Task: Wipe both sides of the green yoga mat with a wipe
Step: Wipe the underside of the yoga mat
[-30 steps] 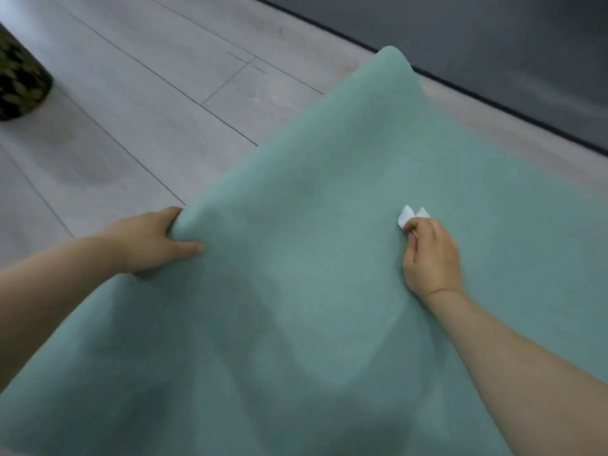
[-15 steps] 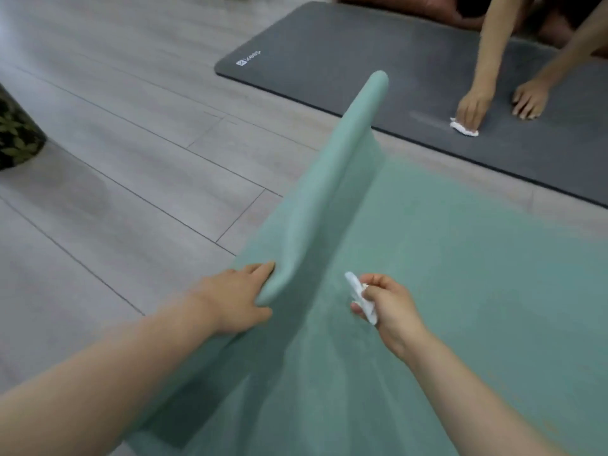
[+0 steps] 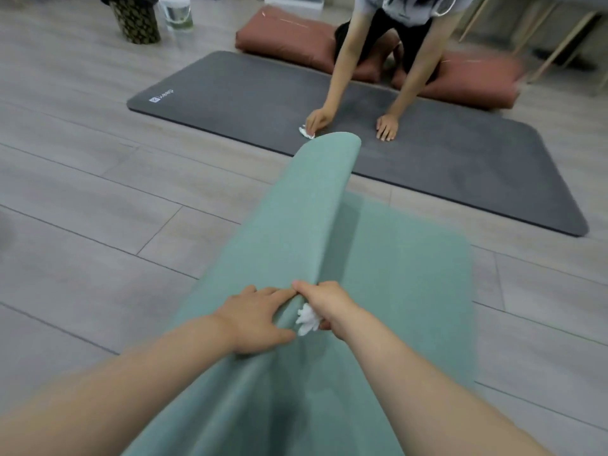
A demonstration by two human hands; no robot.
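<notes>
The green yoga mat [image 3: 404, 274] lies on the wooden floor with its left long edge lifted and folded over towards the right, standing up like a ridge. My left hand [image 3: 255, 319] lies on the outside of the raised flap, fingers mostly straight, thumb under the fold. My right hand [image 3: 329, 306] grips the raised edge from the other side and keeps a crumpled white wipe [image 3: 307, 319] tucked in its palm. The part of the mat under the flap is hidden.
A grey mat [image 3: 427, 166] lies just beyond, where another person [image 3: 394, 34] kneels and wipes it with a white wipe [image 3: 306, 131]. Reddish cushions [image 3: 286, 34] lie behind. A patterned bin [image 3: 136, 18] and a clear jug [image 3: 176, 11] stand at the far left.
The mat's left edge has been raised higher and folded further to the right. My right hand, with the wipe, moved from the mat's surface to the raised edge beside my left hand.
</notes>
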